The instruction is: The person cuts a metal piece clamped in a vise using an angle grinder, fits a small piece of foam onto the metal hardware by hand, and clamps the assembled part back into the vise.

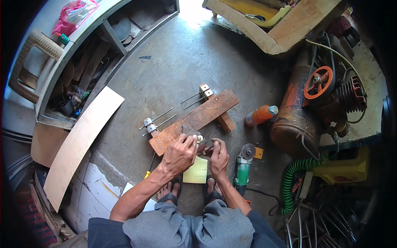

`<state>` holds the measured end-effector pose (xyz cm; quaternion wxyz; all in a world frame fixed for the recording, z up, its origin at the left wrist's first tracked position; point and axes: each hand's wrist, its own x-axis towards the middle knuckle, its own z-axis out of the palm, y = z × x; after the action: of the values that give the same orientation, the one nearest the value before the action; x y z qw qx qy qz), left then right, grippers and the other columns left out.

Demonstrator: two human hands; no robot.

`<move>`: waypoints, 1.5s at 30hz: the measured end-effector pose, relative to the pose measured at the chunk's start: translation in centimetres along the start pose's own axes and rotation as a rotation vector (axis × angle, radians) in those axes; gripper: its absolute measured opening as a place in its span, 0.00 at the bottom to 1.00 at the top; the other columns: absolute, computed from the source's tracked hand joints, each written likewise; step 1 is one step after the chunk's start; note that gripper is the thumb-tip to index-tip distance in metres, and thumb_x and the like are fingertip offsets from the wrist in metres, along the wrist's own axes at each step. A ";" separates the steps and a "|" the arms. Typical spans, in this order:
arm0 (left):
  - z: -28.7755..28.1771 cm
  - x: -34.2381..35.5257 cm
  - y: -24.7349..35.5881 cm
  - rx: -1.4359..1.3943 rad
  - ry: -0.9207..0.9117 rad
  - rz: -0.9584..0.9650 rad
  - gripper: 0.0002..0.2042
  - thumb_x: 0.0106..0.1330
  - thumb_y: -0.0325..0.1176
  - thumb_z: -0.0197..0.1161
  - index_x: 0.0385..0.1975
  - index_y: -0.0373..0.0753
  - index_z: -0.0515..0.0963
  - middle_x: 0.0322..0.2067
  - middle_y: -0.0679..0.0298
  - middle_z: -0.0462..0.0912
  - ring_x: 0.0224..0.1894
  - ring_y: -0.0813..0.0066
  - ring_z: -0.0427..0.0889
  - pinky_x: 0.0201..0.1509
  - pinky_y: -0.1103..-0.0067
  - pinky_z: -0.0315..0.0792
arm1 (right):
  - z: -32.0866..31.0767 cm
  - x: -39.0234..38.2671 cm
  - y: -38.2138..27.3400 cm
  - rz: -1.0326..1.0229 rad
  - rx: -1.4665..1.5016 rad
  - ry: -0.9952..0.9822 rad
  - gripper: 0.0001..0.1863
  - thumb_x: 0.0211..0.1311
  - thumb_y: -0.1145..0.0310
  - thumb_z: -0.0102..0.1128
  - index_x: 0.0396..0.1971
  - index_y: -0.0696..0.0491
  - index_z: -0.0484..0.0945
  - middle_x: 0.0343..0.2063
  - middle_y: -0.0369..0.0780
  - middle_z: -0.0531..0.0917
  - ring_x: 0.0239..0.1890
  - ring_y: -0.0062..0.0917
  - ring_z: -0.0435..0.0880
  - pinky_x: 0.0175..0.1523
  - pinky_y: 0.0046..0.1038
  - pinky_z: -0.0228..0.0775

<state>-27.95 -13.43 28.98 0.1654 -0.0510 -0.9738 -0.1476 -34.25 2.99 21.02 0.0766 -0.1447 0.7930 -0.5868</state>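
Note:
In the head view, a wooden jig (pixel 221 101) with metal blocks and threaded rods lies on the floor between me and the far side. My left hand (pixel 178 153) is closed over a small piece at the jig's near edge; a pale bit (pixel 199 139) shows by its fingertips, but what it holds is unclear. My right hand (pixel 219 154) is closed beside it at a dark piece, partly hidden by the fingers. A pale yellow square sheet (pixel 194 173) lies below my hands, between my feet. A green angle grinder (pixel 242 169) lies right of my right hand.
An orange bottle (pixel 258 115) stands beside the jig. A rusty compressor (pixel 291 120) and green coiled hose (pixel 289 186) are on the right. A long pale board (pixel 82 149) and a cabinet (pixel 111 35) line the left. Wooden furniture (pixel 289 33) stands at the back.

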 end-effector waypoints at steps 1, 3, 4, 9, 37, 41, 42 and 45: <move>0.0 0.1 0.1 -0.002 0.002 0.001 0.13 0.64 0.28 0.63 0.43 0.24 0.81 0.31 0.55 0.79 0.37 0.58 0.80 0.37 0.71 0.80 | 0.0 0.3 0.6 0.210 0.179 -0.049 0.18 0.80 0.60 0.45 0.55 0.59 0.70 0.22 0.40 0.80 0.25 0.30 0.86 0.32 0.28 0.82; 0.0 0.2 0.3 0.003 0.005 -0.027 0.12 0.63 0.28 0.64 0.41 0.25 0.82 0.31 0.55 0.79 0.37 0.59 0.81 0.37 0.71 0.80 | 0.2 0.5 1.4 0.499 0.459 -0.102 0.22 0.81 0.55 0.40 0.58 0.57 0.70 0.23 0.40 0.80 0.18 0.28 0.84 0.23 0.26 0.80; 0.0 0.2 0.2 0.005 0.009 -0.026 0.12 0.63 0.28 0.64 0.41 0.25 0.82 0.31 0.55 0.79 0.37 0.59 0.81 0.37 0.71 0.80 | 0.4 0.5 1.5 0.495 0.460 -0.102 0.22 0.81 0.55 0.40 0.58 0.57 0.70 0.23 0.40 0.80 0.18 0.28 0.84 0.23 0.26 0.80; -0.3 0.2 -0.1 -0.100 0.000 -0.166 0.09 0.63 0.29 0.66 0.39 0.32 0.83 0.32 0.56 0.80 0.38 0.57 0.81 0.41 0.69 0.79 | 0.9 0.1 2.7 0.513 0.389 -0.082 0.23 0.80 0.54 0.43 0.62 0.55 0.70 0.29 0.42 0.80 0.22 0.26 0.85 0.27 0.26 0.80; 0.2 1.5 -6.6 -0.461 -0.180 -0.088 0.35 0.56 0.49 0.74 0.62 0.37 0.74 0.63 0.54 0.73 0.66 0.49 0.68 0.72 0.61 0.62 | 1.5 -2.1 5.6 -0.135 -0.283 -0.143 0.16 0.77 0.56 0.49 0.46 0.51 0.81 0.36 0.44 0.81 0.39 0.44 0.84 0.42 0.41 0.75; 1.3 3.1 -6.5 -0.375 -0.292 -0.003 0.46 0.51 0.59 0.75 0.66 0.36 0.67 0.62 0.49 0.72 0.68 0.47 0.67 0.72 0.60 0.62 | 1.4 -0.3 6.9 -0.120 -0.270 -0.083 0.17 0.78 0.55 0.46 0.43 0.51 0.80 0.35 0.46 0.80 0.40 0.47 0.83 0.42 0.42 0.74; 2.1 3.7 -6.4 -0.353 -0.273 -0.012 0.46 0.51 0.59 0.75 0.66 0.35 0.67 0.60 0.48 0.73 0.66 0.47 0.69 0.71 0.61 0.64 | 1.3 0.0 7.8 -0.121 -0.252 -0.036 0.18 0.78 0.55 0.45 0.43 0.51 0.80 0.35 0.46 0.79 0.39 0.48 0.83 0.42 0.43 0.74; 3.3 5.4 -5.7 -0.255 -0.149 -0.013 0.43 0.53 0.56 0.75 0.63 0.33 0.67 0.56 0.48 0.73 0.60 0.48 0.71 0.67 0.60 0.67 | 1.9 2.5 9.4 -0.053 -0.175 -0.006 0.22 0.80 0.52 0.41 0.41 0.54 0.78 0.33 0.47 0.77 0.37 0.48 0.81 0.41 0.43 0.72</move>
<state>-34.93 -17.57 26.30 0.0839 -0.0762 -0.9570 -0.2672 -37.41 2.99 11.57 0.0506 -0.1737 0.8368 -0.5168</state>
